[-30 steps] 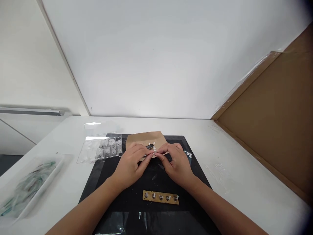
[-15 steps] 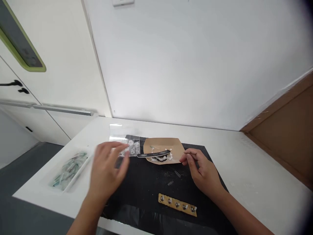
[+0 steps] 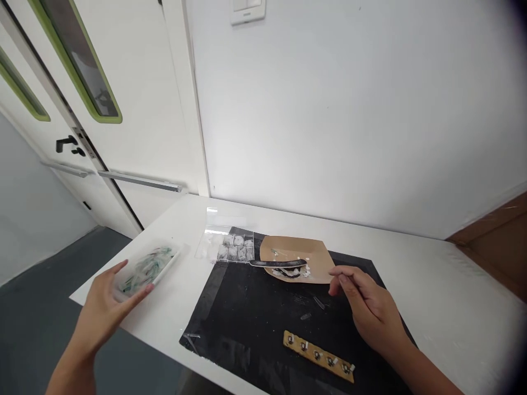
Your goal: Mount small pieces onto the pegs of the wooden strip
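Observation:
My left hand (image 3: 105,307) is at the near end of a translucent white box (image 3: 167,269), thumb and fingers spread along its two sides. Whether they press on it I cannot tell. Inside lie thin clear and greenish pieces (image 3: 146,269). Beside the right corner of a brown paper tray (image 3: 298,247), my right hand (image 3: 370,307) is closed, thumb against curled fingers; anything pinched there is too small to make out. A black curved nail file (image 3: 278,264) rests across the tray, above small white bits (image 3: 304,272).
A clear compartment box (image 3: 236,249), its lid raised, stands left of the tray. On the black mat (image 3: 247,312) lie two small clear slips (image 3: 319,303) and a gold strip (image 3: 319,355) with several small posts. The white table (image 3: 432,280) meets a wall behind.
My left hand has moved left and down from beside the compartment box to the translucent box. My right hand stays by the paper tray. The view has swung left.

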Demonstrator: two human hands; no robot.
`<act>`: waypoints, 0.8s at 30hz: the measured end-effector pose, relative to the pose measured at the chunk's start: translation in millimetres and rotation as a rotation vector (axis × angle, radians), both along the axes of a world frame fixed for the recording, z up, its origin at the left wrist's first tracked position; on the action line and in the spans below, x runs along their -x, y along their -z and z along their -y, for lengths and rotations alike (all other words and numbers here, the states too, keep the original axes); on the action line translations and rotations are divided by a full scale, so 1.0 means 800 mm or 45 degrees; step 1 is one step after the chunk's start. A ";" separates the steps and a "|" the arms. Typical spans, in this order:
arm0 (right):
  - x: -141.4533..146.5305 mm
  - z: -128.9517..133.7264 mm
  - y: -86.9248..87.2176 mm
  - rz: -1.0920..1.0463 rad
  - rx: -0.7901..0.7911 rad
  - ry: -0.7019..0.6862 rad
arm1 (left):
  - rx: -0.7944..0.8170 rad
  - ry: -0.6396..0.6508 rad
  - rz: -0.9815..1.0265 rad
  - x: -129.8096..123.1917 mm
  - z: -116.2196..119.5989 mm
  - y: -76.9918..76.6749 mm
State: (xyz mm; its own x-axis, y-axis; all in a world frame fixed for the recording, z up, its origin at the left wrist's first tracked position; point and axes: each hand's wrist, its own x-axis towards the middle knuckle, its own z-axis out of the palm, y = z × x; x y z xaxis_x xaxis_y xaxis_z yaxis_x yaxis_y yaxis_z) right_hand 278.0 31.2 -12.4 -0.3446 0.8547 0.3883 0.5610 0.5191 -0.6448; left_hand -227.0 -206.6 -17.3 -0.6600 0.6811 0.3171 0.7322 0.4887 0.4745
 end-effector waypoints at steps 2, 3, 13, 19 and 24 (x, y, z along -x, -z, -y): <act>0.000 -0.001 0.000 -0.017 0.039 0.022 | 0.081 0.038 0.019 -0.008 -0.004 0.001; 0.000 -0.001 0.000 -0.027 0.057 0.032 | 0.071 0.039 0.018 -0.013 -0.005 0.002; 0.003 0.000 -0.004 0.008 -0.006 -0.005 | -0.131 0.248 -0.217 -0.057 -0.003 -0.010; 0.006 0.003 -0.009 0.005 -0.018 -0.022 | -0.036 0.566 -0.187 -0.084 0.007 -0.021; 0.007 0.004 -0.009 0.019 -0.017 -0.050 | 0.108 0.805 0.046 -0.105 -0.004 -0.018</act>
